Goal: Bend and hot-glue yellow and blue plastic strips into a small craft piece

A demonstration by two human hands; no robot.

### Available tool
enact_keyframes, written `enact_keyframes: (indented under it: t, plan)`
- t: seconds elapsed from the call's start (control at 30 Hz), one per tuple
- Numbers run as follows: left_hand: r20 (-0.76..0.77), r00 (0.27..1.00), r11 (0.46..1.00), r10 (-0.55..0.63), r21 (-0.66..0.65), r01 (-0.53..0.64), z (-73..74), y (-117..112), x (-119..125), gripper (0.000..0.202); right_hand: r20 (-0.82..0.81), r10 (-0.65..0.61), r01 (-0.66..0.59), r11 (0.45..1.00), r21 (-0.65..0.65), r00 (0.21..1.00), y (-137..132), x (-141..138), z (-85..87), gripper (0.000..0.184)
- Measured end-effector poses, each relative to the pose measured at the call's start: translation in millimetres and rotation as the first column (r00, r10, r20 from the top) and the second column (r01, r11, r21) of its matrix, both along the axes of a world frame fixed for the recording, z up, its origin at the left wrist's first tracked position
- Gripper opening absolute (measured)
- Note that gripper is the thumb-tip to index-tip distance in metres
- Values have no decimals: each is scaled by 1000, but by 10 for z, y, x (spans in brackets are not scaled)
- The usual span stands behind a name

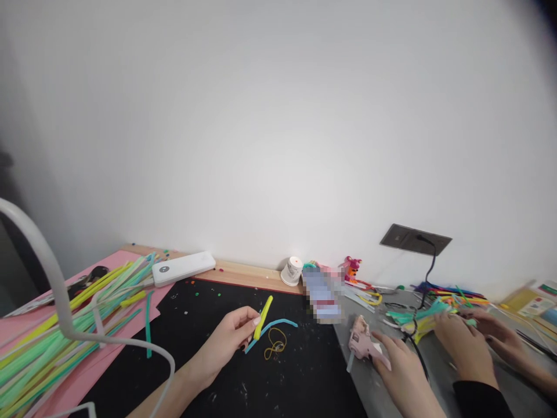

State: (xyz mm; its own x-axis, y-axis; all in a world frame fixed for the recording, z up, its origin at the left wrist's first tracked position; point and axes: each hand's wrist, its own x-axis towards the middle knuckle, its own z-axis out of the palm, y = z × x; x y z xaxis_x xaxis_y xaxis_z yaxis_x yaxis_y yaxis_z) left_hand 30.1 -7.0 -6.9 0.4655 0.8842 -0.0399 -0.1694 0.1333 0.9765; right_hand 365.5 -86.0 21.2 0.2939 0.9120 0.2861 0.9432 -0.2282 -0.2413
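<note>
Pinching a short yellow strip (pixel 263 316) in the left hand (pixel 226 342), long axis tilted far-right, with the right hand (pixel 398 366) grasping the pink glue gun (pixel 362 341) well to its right.

Bright, flat indoor light on my feed, softer toward the rim.
From my end, the plain white wall (pixel 278 116) looks evenly lit and a touch washed out. It greys toward the left edge, and the top right corner goes dark. Shadows on the black work mat (pixel 209 371) are faint and soft-edged. The yellow-green craft strip (pixel 263 316) pinched in the wearer's left hand (pixel 226 339) is fairly crisp, while the right hand (pixel 398 360) is smeared. The bent white tube (pixel 54 278) near the lens is out of focus. Lines bow at the edges, and a pixelated blue-and-pink block (pixel 322 293) sits mid-frame.
</note>
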Motion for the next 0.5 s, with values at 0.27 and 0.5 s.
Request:
enact_keyframes:
  t: [0.27,0.5]
  plan:
    - [260,926,933,-272,-164,320,111,-139,-14,20,-820,319,-419,902,108,475,176,-1198,229,18]
    - [361,891,887,-276,-261,381,90,-140,-43,19,-959,282,-522,816,249,-17,434,-1658,143,16]
